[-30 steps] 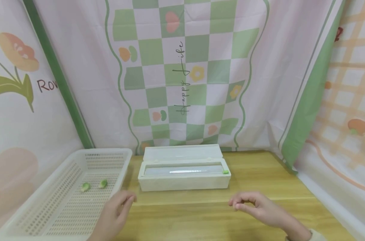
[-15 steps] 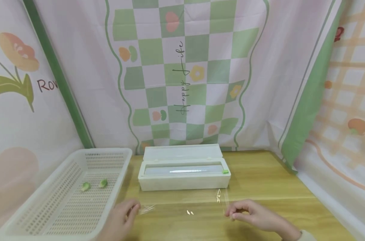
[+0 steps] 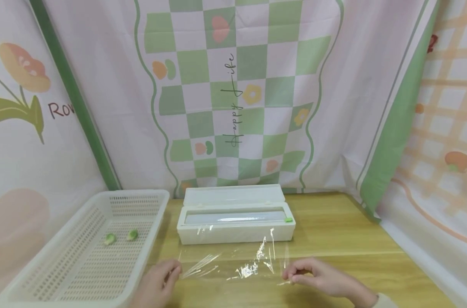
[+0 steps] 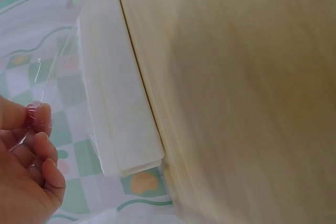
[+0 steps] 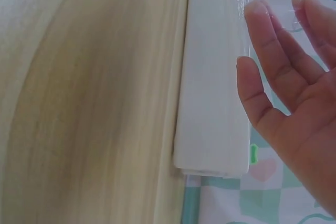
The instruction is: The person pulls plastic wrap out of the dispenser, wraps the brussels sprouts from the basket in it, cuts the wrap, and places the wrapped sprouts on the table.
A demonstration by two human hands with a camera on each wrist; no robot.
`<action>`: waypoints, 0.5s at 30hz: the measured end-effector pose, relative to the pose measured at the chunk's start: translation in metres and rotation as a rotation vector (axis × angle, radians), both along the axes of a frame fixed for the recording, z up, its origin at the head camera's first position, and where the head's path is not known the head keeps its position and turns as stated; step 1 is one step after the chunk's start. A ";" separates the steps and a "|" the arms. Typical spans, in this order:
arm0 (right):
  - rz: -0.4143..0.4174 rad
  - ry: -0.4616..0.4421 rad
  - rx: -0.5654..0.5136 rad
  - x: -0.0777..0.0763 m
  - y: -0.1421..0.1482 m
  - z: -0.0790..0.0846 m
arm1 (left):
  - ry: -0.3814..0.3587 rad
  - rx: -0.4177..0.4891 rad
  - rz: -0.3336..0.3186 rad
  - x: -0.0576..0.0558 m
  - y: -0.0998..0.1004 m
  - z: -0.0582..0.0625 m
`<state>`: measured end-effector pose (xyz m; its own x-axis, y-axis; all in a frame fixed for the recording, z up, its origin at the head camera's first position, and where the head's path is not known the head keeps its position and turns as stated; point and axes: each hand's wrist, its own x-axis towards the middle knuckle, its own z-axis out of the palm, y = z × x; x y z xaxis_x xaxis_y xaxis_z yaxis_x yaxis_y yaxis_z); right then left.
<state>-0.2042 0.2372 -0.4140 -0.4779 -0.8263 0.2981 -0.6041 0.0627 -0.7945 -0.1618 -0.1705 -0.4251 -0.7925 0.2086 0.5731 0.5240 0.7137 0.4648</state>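
A clear sheet of cling film (image 3: 248, 269) is stretched between my two hands, in front of the white dispenser box (image 3: 237, 234). My left hand (image 3: 158, 280) pinches its left corner; the left wrist view shows film (image 4: 39, 69) bunched at the thumb and fingertip. At the right corner my right hand (image 3: 322, 276) pinches the sheet, with the other fingers loosely bent. Inside the lidded box, whose lid stands raised, lies the film roll (image 3: 235, 217). A green slider (image 3: 288, 220) sits at the box's right end. Whether the sheet is joined to the roll, I cannot tell.
Left of the box stands a white plastic basket (image 3: 162, 203) with two Brussels sprouts (image 3: 109, 238) in it, close beside my left hand. Everything rests on a wooden table (image 3: 333, 226), with patterned cloth (image 3: 218, 98) hanging behind and at both sides.
The film has come into clear view, spread wider in front of the box. Both hands have moved slightly lower, the left one to the right and the right one to the left.
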 end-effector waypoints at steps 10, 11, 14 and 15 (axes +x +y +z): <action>-0.028 0.042 0.072 0.002 0.006 -0.003 | 0.063 -0.018 -0.136 -0.005 -0.005 -0.010; -0.031 0.045 0.080 0.002 0.007 -0.003 | 0.033 -0.025 -0.144 -0.005 -0.005 -0.010; -0.027 0.058 0.085 0.002 0.010 -0.003 | -0.026 -0.051 -0.167 -0.006 -0.008 -0.012; -0.019 0.048 0.084 0.001 0.010 -0.003 | -0.033 -0.056 -0.178 -0.006 -0.009 -0.013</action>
